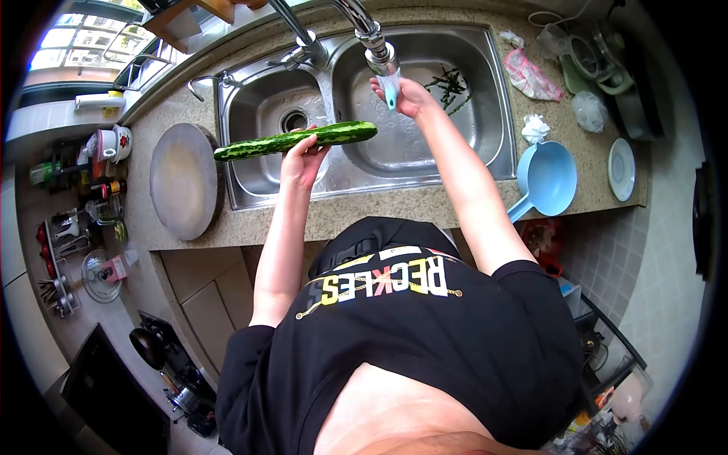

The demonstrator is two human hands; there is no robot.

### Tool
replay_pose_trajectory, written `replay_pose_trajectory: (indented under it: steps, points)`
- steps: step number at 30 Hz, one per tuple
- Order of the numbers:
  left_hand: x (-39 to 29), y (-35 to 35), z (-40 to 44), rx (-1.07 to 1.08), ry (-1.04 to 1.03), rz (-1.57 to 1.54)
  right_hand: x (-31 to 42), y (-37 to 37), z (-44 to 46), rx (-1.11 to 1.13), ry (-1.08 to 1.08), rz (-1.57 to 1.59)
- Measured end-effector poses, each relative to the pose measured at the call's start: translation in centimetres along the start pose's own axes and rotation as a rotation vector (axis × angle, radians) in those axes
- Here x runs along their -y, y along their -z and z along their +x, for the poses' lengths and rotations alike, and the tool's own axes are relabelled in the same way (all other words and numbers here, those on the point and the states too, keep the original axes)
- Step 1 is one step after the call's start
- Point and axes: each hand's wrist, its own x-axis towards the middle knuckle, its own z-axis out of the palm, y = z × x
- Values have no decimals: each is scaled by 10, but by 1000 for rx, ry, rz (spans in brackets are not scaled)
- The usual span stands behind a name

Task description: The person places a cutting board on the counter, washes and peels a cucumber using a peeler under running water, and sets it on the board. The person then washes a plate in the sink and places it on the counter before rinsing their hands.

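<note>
Head view: you hold a long cucumber [334, 134] aloft over the sink, part-peeled by the look of it.
Your left hand [302, 159] is closed round its middle from below, the cucumber slanting across the divider between the two basins; your right hand [409, 97] is cupped under the tap [381, 54], by a small blue-tipped piece [391, 97], perhaps a peeler; you cannot tell from here whether those fingers grip it; dark green strips [453, 82], likely peel, lie in the right basin [379, 163], so some peeling looks done; dark and pale green streaks along the cucumber suggest skin remains; it is in one piece, with no cut showing along its visible side; how much work is left, the view cannot settle.
</note>
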Motion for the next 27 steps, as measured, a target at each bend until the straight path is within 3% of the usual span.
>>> replay_pose_trajectory:
  steps: [2, 4, 8, 10, 12, 13, 15, 18, 19, 27]
  points:
    - [1, -2, -3, 6, -20, 34, 3, 2, 13, -52, 31, -45]
    - [4, -3, -2, 14, -29, 13, 6, 19, 24, 198, -110, 26]
    - [12, -9, 3, 38, -20, 0, 10, 50, -6, 345, -261, 19]
    - [18, -20, 4, 58, -14, 36, 8, 66, -19, -48, -217, -675]
    - [26, -31, 13, 33, 37, 55, 4, 92, -30, -336, -195, -1643]
    - [30, -36, 19, 80, 69, 34, 7, 101, -39, -336, -194, -1649]
    - [43, -50, 29, 86, 98, 29, 13, 115, -57, -407, -87, -1285]
    - [66, -73, 49, 86, 174, 10, 26, 119, -80, -474, 32, -1245]
    - [73, -82, 55, 83, 212, -24, 29, 127, -83, -487, 138, -1383]
    - [109, -156, 68, 47, 333, -31, 43, 126, -121, -455, 109, -1172]
